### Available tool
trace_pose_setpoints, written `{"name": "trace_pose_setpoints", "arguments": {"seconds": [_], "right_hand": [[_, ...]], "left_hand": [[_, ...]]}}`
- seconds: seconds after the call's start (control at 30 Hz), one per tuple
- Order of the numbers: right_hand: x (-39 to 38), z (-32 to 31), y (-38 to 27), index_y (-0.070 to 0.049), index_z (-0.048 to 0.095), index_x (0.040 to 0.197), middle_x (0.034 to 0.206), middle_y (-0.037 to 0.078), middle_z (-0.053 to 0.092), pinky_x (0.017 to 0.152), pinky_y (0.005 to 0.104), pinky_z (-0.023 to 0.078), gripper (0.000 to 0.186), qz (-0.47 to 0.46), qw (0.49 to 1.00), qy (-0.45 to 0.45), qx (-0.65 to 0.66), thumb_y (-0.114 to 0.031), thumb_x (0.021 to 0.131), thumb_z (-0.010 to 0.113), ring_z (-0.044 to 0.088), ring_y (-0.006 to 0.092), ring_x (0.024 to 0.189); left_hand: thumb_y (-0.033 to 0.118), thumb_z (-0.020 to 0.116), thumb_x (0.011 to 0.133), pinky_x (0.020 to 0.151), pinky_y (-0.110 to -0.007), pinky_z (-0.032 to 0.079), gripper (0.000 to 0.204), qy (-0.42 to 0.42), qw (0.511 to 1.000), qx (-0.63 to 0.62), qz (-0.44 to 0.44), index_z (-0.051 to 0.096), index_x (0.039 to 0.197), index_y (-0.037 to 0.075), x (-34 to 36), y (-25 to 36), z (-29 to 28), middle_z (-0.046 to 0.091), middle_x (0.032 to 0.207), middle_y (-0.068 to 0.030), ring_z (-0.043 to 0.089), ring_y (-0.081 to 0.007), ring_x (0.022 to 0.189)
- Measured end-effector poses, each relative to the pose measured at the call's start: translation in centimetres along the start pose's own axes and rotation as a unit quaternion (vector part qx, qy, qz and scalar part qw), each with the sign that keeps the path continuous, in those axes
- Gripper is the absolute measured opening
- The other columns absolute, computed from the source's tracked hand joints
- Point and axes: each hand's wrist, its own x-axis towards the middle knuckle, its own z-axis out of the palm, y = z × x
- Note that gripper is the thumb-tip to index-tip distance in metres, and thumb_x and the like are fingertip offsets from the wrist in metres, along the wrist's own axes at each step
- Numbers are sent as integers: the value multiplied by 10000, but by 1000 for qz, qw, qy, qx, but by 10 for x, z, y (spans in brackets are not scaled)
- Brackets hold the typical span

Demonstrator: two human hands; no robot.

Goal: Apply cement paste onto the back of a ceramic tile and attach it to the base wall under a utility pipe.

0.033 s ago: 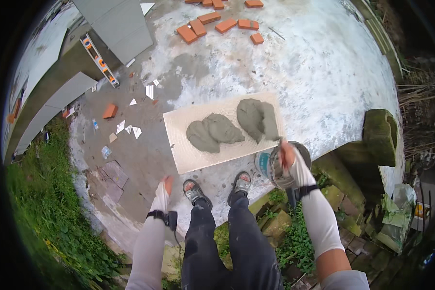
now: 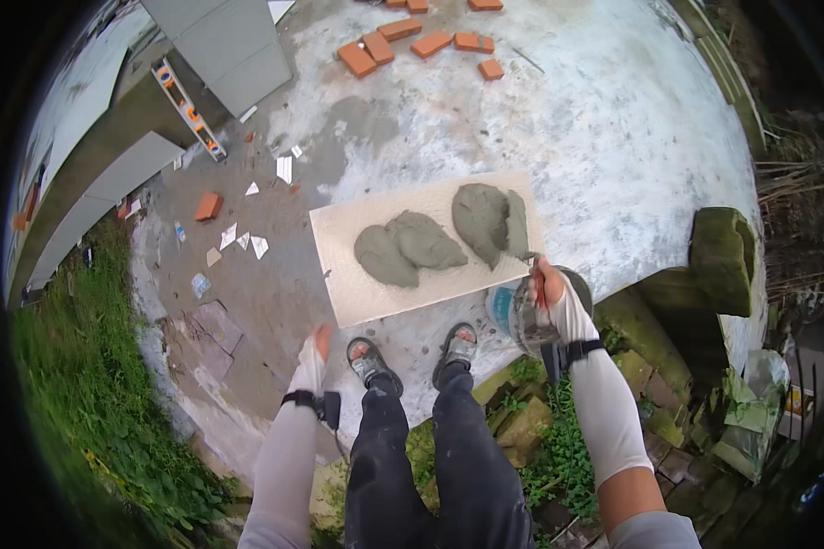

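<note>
My right hand (image 2: 547, 282) is closed around the handle of a trowel at the right edge of a cream-coloured tile (image 2: 352, 297). The trowel's blade (image 2: 517, 229), grey with mortar, lies against a heap of mortar (image 2: 478, 220) on the tile's right half. Two more joined mounds of mortar (image 2: 398, 252) cover the tile's middle left. Just below my right hand stands a bucket (image 2: 501, 309) with a blue-and-white side, its rim partly hidden by the hand and sleeve. My left hand (image 2: 319, 342) hangs beside my left foot, holding nothing, its fingers loosely stretched and partly hidden.
Several orange bricks (image 2: 398, 30) lie at the far side, and one brick (image 2: 208, 206) lies left. White tile shards (image 2: 259, 246) are scattered nearby. A spirit level (image 2: 189, 112) leans on a low wall. Mossy stones (image 2: 522, 430) and plants border the slab near my feet.
My right hand has shifted slightly down with the trowel, and the mortar-covered strip at the heap's right looks narrower. The left hand stays nearly in place; the view has shifted a little.
</note>
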Motion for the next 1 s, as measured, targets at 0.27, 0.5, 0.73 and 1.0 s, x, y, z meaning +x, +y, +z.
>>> {"name": "trace_pose_setpoints", "arguments": {"seconds": [0.27,0.5,0.73,1.0], "right_hand": [[-19,108,86,-88,485,898,561,18,476,366,283,348,434,131,984,-121,19,-518,942,442,485,152,426],[-54,168,108,-54,499,977,707,149,621,500,367,482,351,-201,782,-51,-588,-402,949,461,630,266,592],[1,2,29,-8,520,1008,767,239,636,636,476,495,419,-176,680,100,-705,-409,953,412,624,394,700],[-44,40,121,-135,467,813,503,29,474,320,271,313,417,122,989,-87,-4,-530,942,427,425,149,364]], "left_hand": [[627,400,873,1037,-378,320,758,-19,923,-327,-205,403,1383,66,42,-12,34,440,1407,-96,404,-238,1279],[731,348,842,1112,-383,178,941,-86,906,-357,-211,261,1453,20,23,22,24,253,1531,-109,244,-261,1394],[813,322,789,1104,-464,131,1022,-101,930,-266,-231,106,1508,118,25,28,28,123,1574,-69,94,-245,1439],[789,327,808,1133,-439,81,1027,-114,919,-300,-228,99,1498,63,19,40,21,93,1574,-99,81,-253,1443]]}}
